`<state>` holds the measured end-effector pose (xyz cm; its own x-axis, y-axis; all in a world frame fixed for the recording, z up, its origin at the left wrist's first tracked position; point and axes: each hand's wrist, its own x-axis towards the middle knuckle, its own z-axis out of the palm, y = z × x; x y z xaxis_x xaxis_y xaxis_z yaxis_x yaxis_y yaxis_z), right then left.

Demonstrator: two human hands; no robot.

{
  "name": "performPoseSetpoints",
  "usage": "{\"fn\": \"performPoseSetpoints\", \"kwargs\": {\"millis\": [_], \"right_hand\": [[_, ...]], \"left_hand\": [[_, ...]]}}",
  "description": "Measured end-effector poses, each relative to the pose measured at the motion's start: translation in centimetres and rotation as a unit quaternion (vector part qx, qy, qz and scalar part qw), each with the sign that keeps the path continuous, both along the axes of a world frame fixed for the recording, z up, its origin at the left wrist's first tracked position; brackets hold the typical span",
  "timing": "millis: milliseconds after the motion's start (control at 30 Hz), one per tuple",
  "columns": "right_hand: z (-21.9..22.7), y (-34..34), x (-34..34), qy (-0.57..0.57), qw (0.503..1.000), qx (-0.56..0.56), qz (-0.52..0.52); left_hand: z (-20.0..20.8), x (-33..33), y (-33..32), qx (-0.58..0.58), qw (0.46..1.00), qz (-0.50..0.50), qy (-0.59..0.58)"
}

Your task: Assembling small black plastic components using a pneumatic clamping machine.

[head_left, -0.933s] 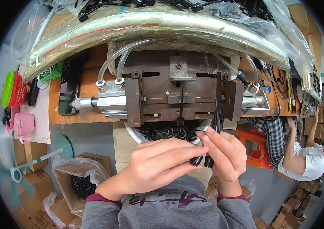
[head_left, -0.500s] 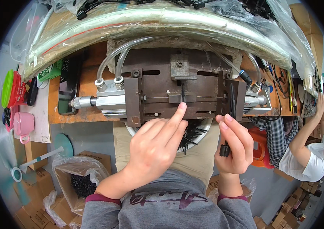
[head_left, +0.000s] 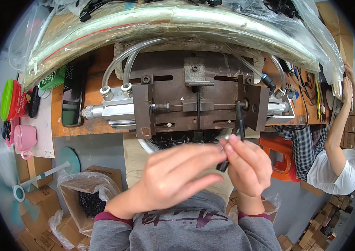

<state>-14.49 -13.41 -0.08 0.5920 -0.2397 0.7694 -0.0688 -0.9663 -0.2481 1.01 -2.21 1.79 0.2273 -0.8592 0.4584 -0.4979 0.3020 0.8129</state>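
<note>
In front of me is a dark brown metal fixture [head_left: 177, 94] with silver air cylinders [head_left: 121, 113] at its sides. A thin black plastic rod [head_left: 198, 115] stands lengthwise between two small metal blocks at its middle. My right hand [head_left: 250, 169] is closed around a second black rod [head_left: 239, 121], whose upper end sticks up beside the fixture's right block. My left hand [head_left: 177, 173] is lifted off the fixture, slightly blurred, fingers stretched toward the right hand and thumb apart. Its fingertips meet the right fingers near the held rod; whether they touch it is unclear.
A white-rimmed tub [head_left: 146, 146] of black parts sits in my lap under the fixture. Clear hoses [head_left: 129, 69] arch over the bench. Left are a pink cup [head_left: 25, 138] and a phone-like black slab [head_left: 73, 104]. A co-worker [head_left: 336, 159] sits at right beside an orange stool [head_left: 280, 157].
My left hand has left the fixture's rod and moved right to my right hand. The right hand shifted slightly left, its rod lower. The fixture's side pushers have come inward.
</note>
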Motion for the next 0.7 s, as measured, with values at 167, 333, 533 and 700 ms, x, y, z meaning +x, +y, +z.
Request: {"fn": "performPoseSetpoints", "kwargs": {"millis": [167, 333, 533, 700], "right_hand": [[-0.2, 0.5, 1.3, -0.008, 0.999, 0.032, -0.002], [0.5, 0.2, 1.2, -0.057, 0.988, 0.146, 0.005], [0.2, 0.3, 0.7, -0.026, 0.989, 0.149, 0.005], [-0.1, 0.6, 1.0, -0.112, 0.955, 0.271, 0.053]], "left_hand": [[0.0, -0.3, 0.6, 0.007, 0.998, 0.065, 0.000], [-1.1, 0.2, 0.3, 0.037, 0.972, 0.122, -0.196], [-1.9, 0.1, -0.9, 0.056, 0.939, 0.143, -0.307], [-1.5, 0.2, -1.0, 0.070, 0.935, 0.144, -0.315]]}}
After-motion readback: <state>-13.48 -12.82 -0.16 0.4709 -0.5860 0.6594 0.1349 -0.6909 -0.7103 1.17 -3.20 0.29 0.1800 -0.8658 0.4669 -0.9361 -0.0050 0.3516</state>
